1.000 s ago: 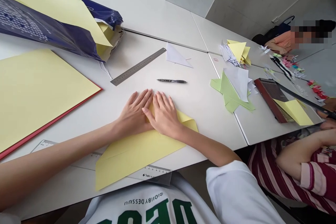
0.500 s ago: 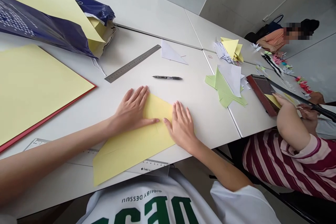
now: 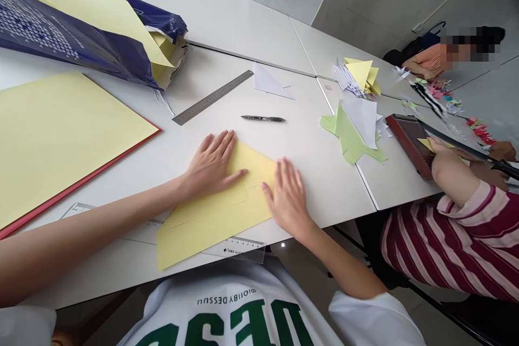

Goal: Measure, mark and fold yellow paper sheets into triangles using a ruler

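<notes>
Left hand [image 3: 213,165] and right hand [image 3: 287,200] lie open and flat, not gripping, the left on the folded yellow paper [image 3: 214,221], the right's fingertips at its edge. The paper sits on the white worktop [image 3: 312,173], at 7 o'clock in view. Looks like flattening a fold; the crease seems to need firm pressing next.
</notes>
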`<state>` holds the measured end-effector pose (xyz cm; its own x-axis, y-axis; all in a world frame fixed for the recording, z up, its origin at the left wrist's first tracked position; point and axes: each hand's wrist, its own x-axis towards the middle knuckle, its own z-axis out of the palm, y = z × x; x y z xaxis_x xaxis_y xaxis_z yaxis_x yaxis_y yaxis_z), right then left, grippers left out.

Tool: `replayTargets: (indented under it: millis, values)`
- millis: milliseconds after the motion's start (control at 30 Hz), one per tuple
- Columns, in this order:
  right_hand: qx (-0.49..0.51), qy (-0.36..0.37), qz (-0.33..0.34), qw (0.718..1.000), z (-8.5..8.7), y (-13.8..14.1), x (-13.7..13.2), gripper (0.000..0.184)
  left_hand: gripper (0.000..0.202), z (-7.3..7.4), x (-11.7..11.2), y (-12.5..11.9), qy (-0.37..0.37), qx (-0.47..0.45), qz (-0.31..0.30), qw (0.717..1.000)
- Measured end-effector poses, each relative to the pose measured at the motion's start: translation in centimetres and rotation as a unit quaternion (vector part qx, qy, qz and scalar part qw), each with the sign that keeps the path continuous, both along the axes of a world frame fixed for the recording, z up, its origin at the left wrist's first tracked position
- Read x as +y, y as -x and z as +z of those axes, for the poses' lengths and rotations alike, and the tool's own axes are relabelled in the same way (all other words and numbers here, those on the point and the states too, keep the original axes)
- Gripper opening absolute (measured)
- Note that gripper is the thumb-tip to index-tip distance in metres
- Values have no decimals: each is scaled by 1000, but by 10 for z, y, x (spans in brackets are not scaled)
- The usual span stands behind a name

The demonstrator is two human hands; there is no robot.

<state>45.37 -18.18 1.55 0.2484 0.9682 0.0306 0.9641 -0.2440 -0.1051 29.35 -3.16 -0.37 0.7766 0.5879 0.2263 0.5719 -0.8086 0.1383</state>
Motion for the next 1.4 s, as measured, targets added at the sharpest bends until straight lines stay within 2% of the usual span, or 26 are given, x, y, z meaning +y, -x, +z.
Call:
replayTargets:
  millis: [100, 167, 233, 300, 433, 533, 667, 733, 800, 900, 967, 1167, 1267, 1333, 1400]
  values:
    - [66, 10, 115, 991, 5, 27, 37, 72, 83, 0, 2, 1, 4, 0, -8, 1000]
    - [73, 5, 145, 987, 5, 36, 56, 73, 78, -1, 3, 2, 6, 0, -17, 1000]
    - [75, -3, 149, 986, 2, 35, 62, 74, 76, -2, 3, 2, 7, -4, -16, 1000]
    - [76, -11, 131, 988, -3, 25, 52, 74, 78, -2, 2, 2, 4, -13, -7, 1000]
    - [47, -35, 69, 996, -18, -5, 6, 71, 83, -1, 5, 4, -3, -25, -1, 1000]
    - [22, -64, 27, 997, -30, -20, -20, 70, 71, 2, 20, 4, -6, -19, -10, 1000]
    - [0, -92, 11, 996, -41, -20, -28, 71, 55, 10, 49, -4, -16, -19, 20, 999]
    - [-4, -106, 10, 994, -44, -17, -26, 71, 52, 14, 55, -10, -24, -24, 47, 998]
    - [-5, -116, 8, 993, -45, -16, -25, 71, 51, 16, 49, -12, -29, -21, 40, 999]
    - [-6, -125, 3, 992, -46, -15, -26, 71, 49, 16, 26, 0, -20, 5, -39, 999]
    - [-8, -124, 1, 992, -46, -16, -27, 71, 49, 14, 9, 19, -7, 18, -75, 997]
    - [-4, -121, -5, 993, -46, -16, -28, 71, 51, 8, -25, 100, 19, 20, -94, 995]
    - [0, -121, -2, 993, -47, -17, -28, 72, 58, 14, -31, 116, 80, 17, -53, 995]
    - [5, -123, -4, 992, -49, -16, -28, 72, 68, 23, -31, 110, 143, 32, 42, 988]
    - [12, -127, -12, 992, -49, -15, -27, 72, 69, 33, -29, 94, 156, 40, 100, 982]
